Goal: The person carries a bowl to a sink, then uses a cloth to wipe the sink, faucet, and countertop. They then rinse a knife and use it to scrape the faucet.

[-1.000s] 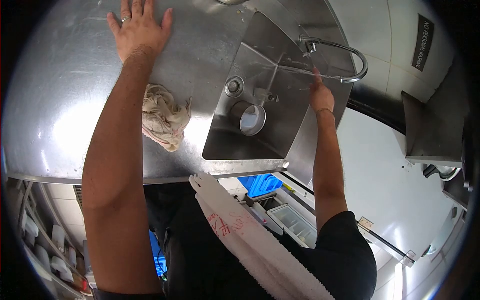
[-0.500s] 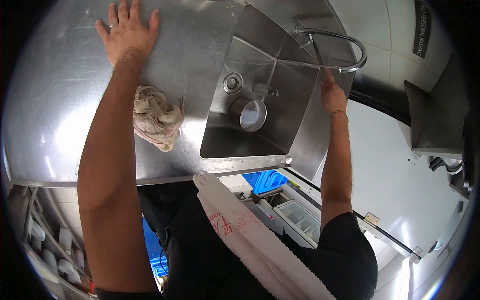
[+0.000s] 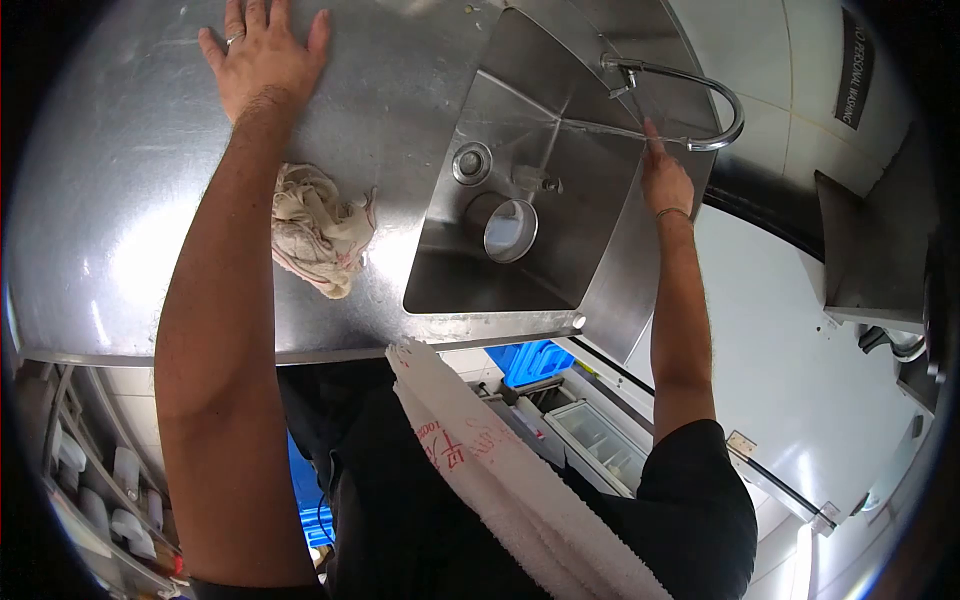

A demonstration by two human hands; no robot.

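Observation:
My left hand (image 3: 265,65) lies flat on the steel counter (image 3: 385,90), fingers spread, a ring on one finger. Below it a crumpled cream cloth (image 3: 322,230) rests beside my forearm. At the sink's right rim, my right hand (image 3: 665,185) is closed with its index finger stretched forward. It grips a thin knife-like blade (image 3: 645,103), faint against the steel, pointing toward the tap base. The curved chrome tap (image 3: 738,110) runs a stream of water past my fingertip into the sink (image 3: 545,270). A round metal pot (image 3: 488,212) holding water sits in the basin.
Beside the pot are a drain (image 3: 471,163) and a small clear object (image 3: 530,179). A white towel (image 3: 480,450) hangs down my front. Blue crates (image 3: 538,362) stand under the counter. A white surface (image 3: 770,330) and a dark metal shelf (image 3: 865,250) lie to the right.
The blade in my right hand has turned from a dark edge to a paler face. My left hand stays flat on the counter. The view has shifted slightly.

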